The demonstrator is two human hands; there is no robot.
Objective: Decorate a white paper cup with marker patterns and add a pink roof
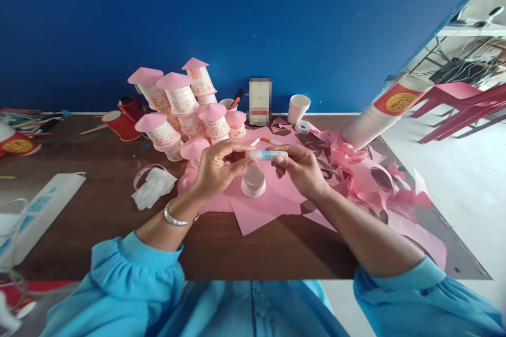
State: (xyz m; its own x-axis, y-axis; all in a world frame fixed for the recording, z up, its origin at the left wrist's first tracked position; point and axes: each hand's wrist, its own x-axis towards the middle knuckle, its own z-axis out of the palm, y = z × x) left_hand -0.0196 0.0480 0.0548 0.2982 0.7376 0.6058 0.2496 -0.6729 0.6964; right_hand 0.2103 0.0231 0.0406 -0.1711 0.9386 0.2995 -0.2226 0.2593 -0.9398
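Observation:
Both hands grip a small white glue stick [263, 155] with a blue label, held level. My left hand [215, 168] pinches one end between thumb and fingers. At the other end, the thumb and fingers of my right hand [304, 168] close on it. Just below stands an upside-down paper cup [253, 188] with a drawn pattern near its rim. The cup rests on pink paper [284, 189]. Left of it, several decorated paper cups with pink cone roofs [174, 81] are stacked like towers.
Pink paper scraps [375, 179] pile up at the right, beside a leaning stack of cups [383, 110]. A white cup [298, 109], a tape roll [302, 126] and a phone [260, 101] stand by the blue wall. A power strip [43, 216] and a crumpled tissue [154, 189] lie left.

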